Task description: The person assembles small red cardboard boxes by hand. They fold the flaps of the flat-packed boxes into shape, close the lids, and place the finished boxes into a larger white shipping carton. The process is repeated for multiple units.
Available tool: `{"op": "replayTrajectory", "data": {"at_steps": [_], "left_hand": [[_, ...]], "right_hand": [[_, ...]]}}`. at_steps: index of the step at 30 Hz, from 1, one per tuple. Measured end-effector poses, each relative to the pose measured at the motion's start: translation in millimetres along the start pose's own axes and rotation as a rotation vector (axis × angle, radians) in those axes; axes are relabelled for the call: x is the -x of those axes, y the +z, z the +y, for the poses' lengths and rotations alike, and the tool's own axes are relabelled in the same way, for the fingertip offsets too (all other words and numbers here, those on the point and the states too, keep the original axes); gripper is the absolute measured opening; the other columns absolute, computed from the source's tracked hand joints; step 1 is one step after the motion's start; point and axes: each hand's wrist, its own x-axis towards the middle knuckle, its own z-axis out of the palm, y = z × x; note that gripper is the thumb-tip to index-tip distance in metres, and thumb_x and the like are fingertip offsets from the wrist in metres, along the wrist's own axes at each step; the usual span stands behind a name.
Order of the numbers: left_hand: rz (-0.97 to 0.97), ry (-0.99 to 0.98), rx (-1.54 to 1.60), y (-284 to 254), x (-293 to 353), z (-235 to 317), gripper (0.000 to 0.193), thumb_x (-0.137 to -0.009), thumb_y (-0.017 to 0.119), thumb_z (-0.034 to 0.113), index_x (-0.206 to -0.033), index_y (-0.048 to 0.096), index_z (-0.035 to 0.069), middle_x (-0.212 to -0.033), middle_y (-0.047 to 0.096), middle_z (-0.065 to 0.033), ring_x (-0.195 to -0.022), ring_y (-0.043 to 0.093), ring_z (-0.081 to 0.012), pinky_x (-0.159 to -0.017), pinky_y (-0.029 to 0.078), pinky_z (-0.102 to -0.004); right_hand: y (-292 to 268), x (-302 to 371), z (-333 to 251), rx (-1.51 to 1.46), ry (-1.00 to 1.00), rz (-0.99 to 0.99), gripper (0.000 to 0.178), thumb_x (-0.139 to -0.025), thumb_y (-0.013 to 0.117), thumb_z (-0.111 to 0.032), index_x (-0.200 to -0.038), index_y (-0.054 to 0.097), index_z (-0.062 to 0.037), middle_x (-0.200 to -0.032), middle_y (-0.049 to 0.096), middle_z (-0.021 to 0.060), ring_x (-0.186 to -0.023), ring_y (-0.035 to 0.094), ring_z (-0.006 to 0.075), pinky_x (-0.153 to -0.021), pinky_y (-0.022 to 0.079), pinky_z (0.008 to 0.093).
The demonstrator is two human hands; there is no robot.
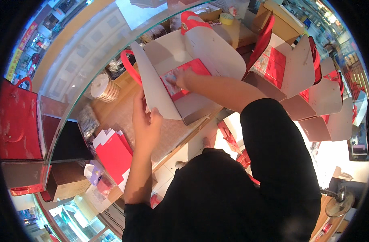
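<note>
A gift box [200, 105] with pale inner walls and raised flaps stands on the wooden counter in front of me. Its left flap [155, 86] is pinched along the edge by my left hand [147, 124]. Inside lies a flat red box [198, 67] with a patterned panel. My right hand [183, 78] reaches in over the right side, its bent fingers gripping the red box near the patterned part; some fingertips are hidden. A red strap handle [130, 66] loops outside the left flap, and a red piece [193, 21] tops the far flap.
More open gift boxes [273, 66] with red contents line the right side. A ribbon roll [103, 87] and folded red cartons [114, 155] sit left. A glass edge [77, 99] curves along the counter; a red bag [19, 121] stands beyond it.
</note>
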Motion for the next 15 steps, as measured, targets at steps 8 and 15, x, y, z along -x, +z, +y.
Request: {"op": "replayTrajectory", "data": {"at_steps": [8,15], "left_hand": [[-0.085,-0.007,-0.081,-2.5,-3.2,12.3,0.058,-0.081,0.045,0.004,-0.138,0.034,0.001,-0.133,0.044,-0.0144,-0.128,0.04,-0.0257,-0.102,0.035,-0.0367],[-0.05,-0.087,-0.133,-4.6,0.5,13.4,0.06,-0.082,0.047,0.006,-0.14,0.031,0.004,-0.135,0.041,-0.0145,-0.128,0.04,-0.0271,-0.099,0.04,-0.0386]], "right_hand": [[7.0,-86.5,36.0,-0.061,0.096,0.175,0.058,-0.088,0.051,-0.021,-0.141,0.032,-0.0315,-0.141,0.035,0.0139,-0.12,0.045,0.0345,-0.081,0.043,0.0577],[9.7,-89.8,46.4,-0.095,0.068,0.357,0.054,-0.085,0.052,-0.016,-0.137,0.039,-0.0237,-0.136,0.042,0.0141,-0.115,0.05,0.034,-0.084,0.044,0.0567]]}}
